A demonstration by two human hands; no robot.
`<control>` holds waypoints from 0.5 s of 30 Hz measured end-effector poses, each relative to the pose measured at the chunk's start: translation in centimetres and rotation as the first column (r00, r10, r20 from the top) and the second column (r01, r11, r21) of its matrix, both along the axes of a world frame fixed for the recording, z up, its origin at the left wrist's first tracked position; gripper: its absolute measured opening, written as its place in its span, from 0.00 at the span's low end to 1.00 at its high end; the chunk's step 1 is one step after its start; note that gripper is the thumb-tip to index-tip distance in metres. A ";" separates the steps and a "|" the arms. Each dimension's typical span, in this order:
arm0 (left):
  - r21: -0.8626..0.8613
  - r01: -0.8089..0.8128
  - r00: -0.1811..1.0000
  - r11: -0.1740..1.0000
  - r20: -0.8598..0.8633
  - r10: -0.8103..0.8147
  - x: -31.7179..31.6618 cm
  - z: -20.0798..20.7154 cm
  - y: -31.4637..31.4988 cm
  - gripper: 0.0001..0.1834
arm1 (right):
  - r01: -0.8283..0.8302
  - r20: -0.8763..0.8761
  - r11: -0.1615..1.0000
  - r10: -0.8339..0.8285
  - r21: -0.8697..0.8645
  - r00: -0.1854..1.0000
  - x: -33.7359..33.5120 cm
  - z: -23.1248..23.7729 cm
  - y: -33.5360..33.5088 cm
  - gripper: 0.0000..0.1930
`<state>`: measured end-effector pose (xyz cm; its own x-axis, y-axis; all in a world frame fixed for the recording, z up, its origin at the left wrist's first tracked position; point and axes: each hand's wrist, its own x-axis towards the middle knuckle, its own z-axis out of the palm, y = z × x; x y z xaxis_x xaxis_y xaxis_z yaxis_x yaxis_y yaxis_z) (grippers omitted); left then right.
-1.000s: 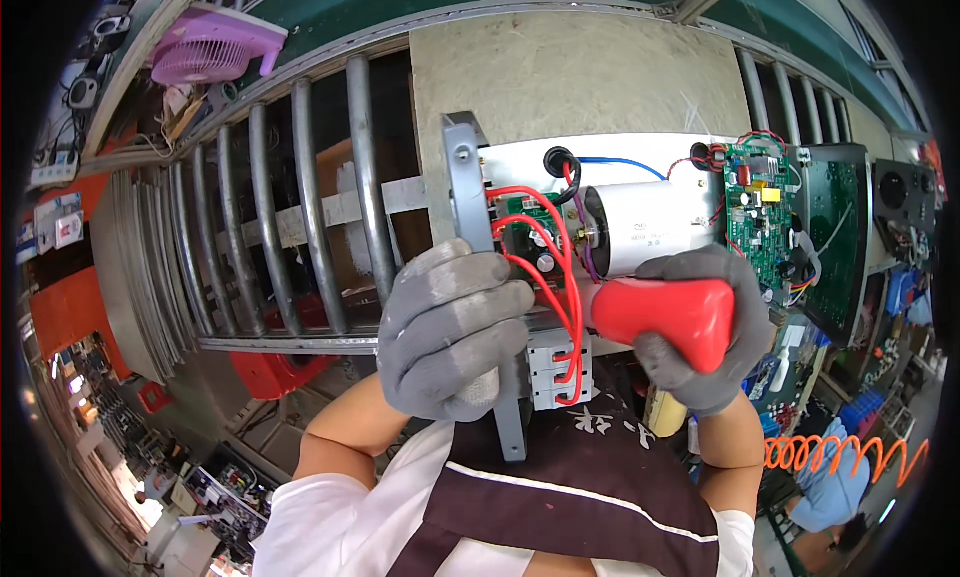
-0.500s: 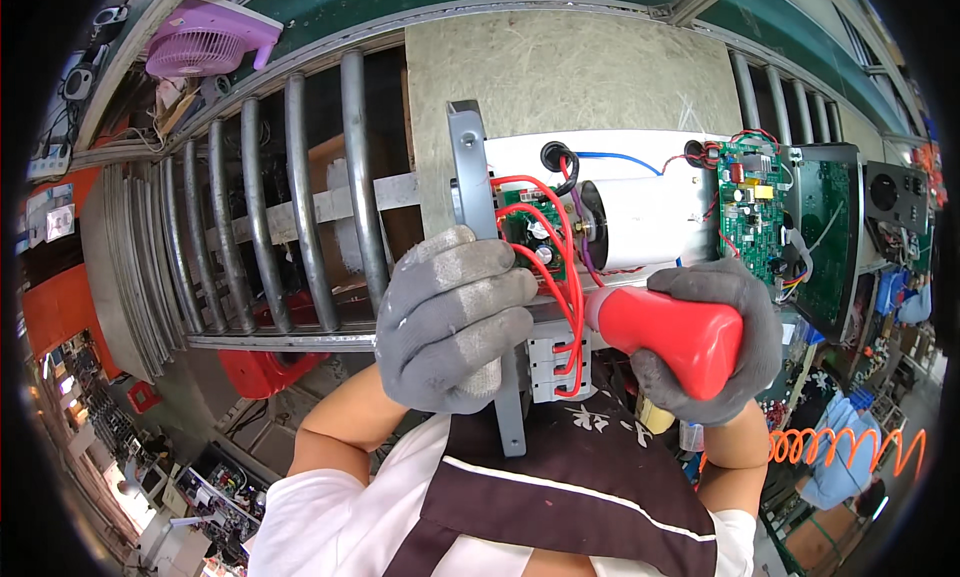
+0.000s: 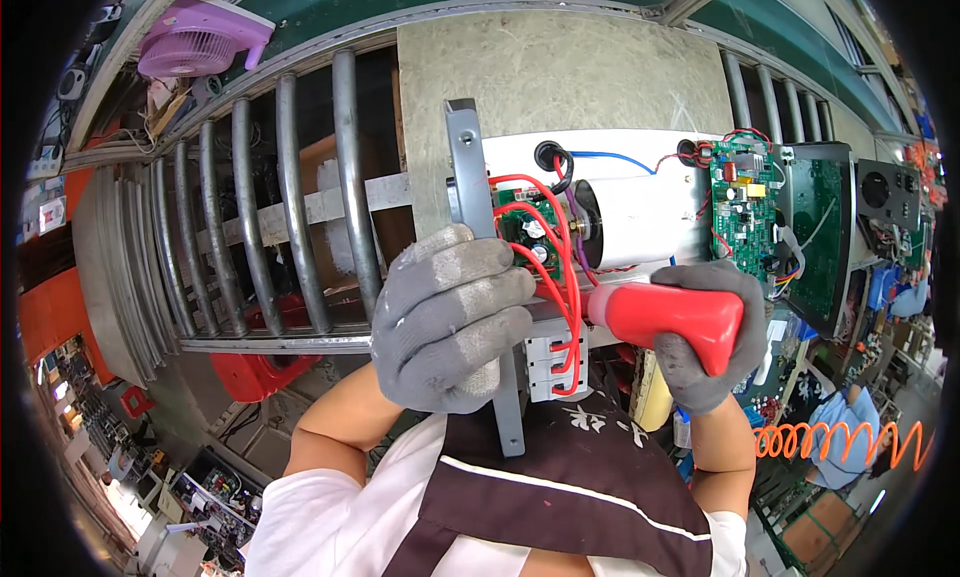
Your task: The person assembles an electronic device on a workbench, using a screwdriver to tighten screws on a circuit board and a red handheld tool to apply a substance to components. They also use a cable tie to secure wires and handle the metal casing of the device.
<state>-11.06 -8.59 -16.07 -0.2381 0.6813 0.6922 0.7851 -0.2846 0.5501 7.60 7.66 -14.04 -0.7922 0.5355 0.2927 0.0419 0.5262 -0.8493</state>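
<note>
My left hand, in a grey knit glove, is closed around a long dark-grey metal panel standing on edge. My right hand, gloved alike, is wrapped around a red squeeze bottle. The bottle lies nearly level, its nozzle end toward the panel and beside several thick red cables. Those cables arch from behind the panel down to a white breaker block near my apron. Whether the nozzle touches anything is hidden. Behind the cables, a small green circuit board partly shows.
A white cylinder lies on a white base plate, with a larger green circuit board and an upright dark panel at its right. A grey board and metal rollers form the bench. An orange coiled hose hangs right.
The view has shifted slightly. My right hand's fingers have moved a little on the red bottle, which sits a touch more level. My left hand keeps its hold on the panel.
</note>
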 end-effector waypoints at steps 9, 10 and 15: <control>0.016 -0.021 1.000 1.000 -0.012 0.021 0.0 0.1 0.3 0.07 | -0.057 0.023 0.992 0.055 0.110 0.998 0.3 1.2 0.1 0.25; 0.006 -0.030 0.999 1.000 -0.013 0.030 0.1 0.2 0.2 0.07 | -0.066 0.043 0.990 0.062 0.121 0.997 0.0 1.2 0.3 0.26; -0.064 -0.056 0.998 0.996 -0.004 0.056 0.4 0.6 -0.1 0.05 | -0.022 -0.012 0.992 0.024 0.122 1.000 -0.7 1.1 -0.1 0.26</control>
<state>-10.65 -8.68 -15.49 -0.2754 0.7100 0.6481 0.8003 -0.2042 0.5638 6.90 7.57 -12.96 -0.7995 0.4767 0.3654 0.0177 0.6268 -0.7790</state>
